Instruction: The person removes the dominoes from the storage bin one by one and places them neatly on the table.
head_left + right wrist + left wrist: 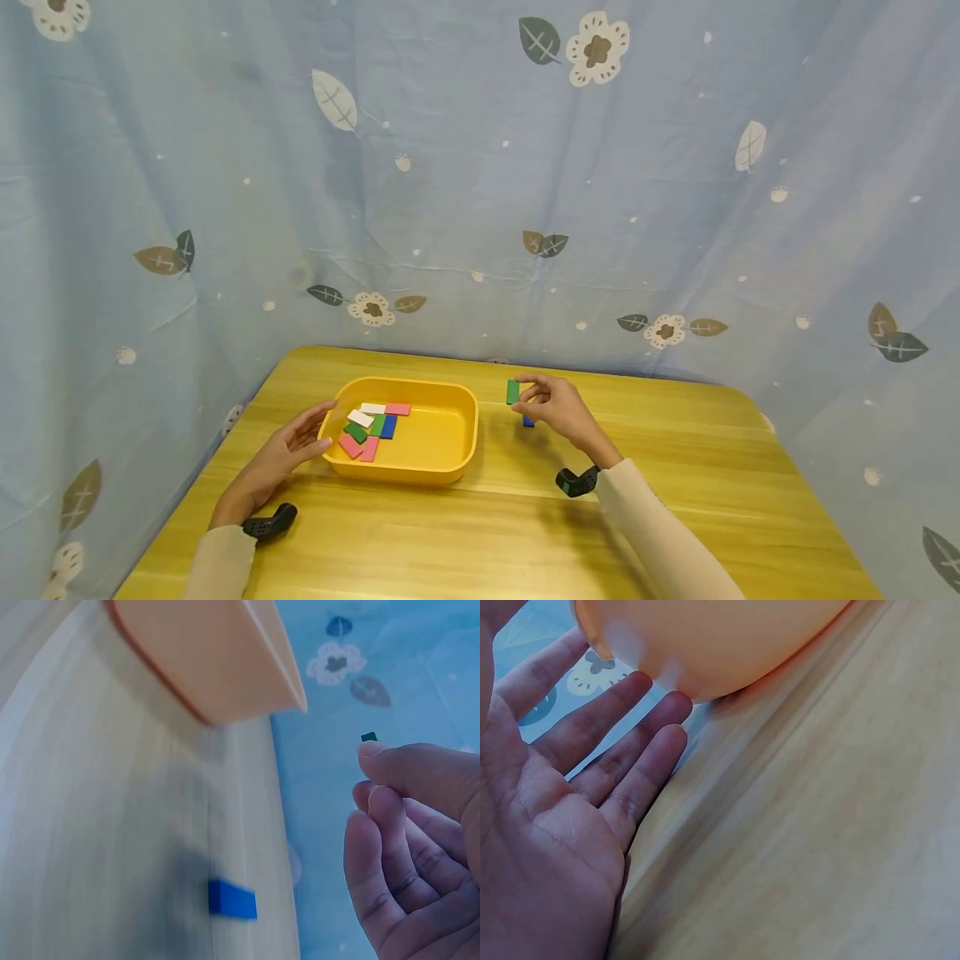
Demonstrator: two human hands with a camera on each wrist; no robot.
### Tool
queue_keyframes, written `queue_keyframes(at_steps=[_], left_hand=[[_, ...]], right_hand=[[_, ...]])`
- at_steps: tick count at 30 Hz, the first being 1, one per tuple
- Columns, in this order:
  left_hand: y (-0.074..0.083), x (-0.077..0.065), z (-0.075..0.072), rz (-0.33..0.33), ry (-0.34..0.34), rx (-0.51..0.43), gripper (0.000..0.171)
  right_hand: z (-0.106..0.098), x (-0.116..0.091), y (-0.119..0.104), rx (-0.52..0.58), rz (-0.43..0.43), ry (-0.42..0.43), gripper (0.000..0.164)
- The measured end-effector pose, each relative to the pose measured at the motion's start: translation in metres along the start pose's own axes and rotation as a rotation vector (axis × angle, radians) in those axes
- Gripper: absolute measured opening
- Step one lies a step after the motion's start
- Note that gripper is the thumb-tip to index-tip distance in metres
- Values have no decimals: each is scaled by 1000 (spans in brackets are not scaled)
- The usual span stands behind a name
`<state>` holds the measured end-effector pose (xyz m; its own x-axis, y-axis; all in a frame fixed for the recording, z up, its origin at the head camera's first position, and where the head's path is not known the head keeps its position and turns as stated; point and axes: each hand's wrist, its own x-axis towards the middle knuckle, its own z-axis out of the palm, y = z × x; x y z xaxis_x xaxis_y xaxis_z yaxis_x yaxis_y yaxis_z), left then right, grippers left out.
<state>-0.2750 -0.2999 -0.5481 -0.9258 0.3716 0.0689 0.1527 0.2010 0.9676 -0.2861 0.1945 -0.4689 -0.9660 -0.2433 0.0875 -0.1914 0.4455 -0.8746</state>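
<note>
A yellow plastic bin (431, 437) stands on the wooden table, with several white, pink, green and blue tiles (369, 448) lying in its left half. My left hand (276, 457) is at the bin's left end, fingers fairly straight with the tips at its wall (727, 645) and the thumb by the front rim. Right of the bin, my right hand (558, 408) pinches a green tile (512, 392) between thumb and fingertips, raised over the table. In the right wrist view only a corner of this tile (368, 736) shows past the thumb. A blue block (232, 899) sits on the table below that hand.
The wooden table (420, 542) has rounded far corners. A blue curtain (465, 192) with flowers and leaves hangs close behind its back edge and along both sides. Each wrist wears a black camera band (270, 523).
</note>
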Motion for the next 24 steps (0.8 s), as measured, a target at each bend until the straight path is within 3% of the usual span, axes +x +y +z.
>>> queue_keyframes(at_steps=[10, 24], left_hand=[[-4, 2, -2, -12, -6, -27, 64], [-4, 2, -2, -13, -10, -30, 63]], right_hand=[[-23, -12, 30, 22, 70, 50, 52], [-33, -23, 58, -26, 106, 95, 48]])
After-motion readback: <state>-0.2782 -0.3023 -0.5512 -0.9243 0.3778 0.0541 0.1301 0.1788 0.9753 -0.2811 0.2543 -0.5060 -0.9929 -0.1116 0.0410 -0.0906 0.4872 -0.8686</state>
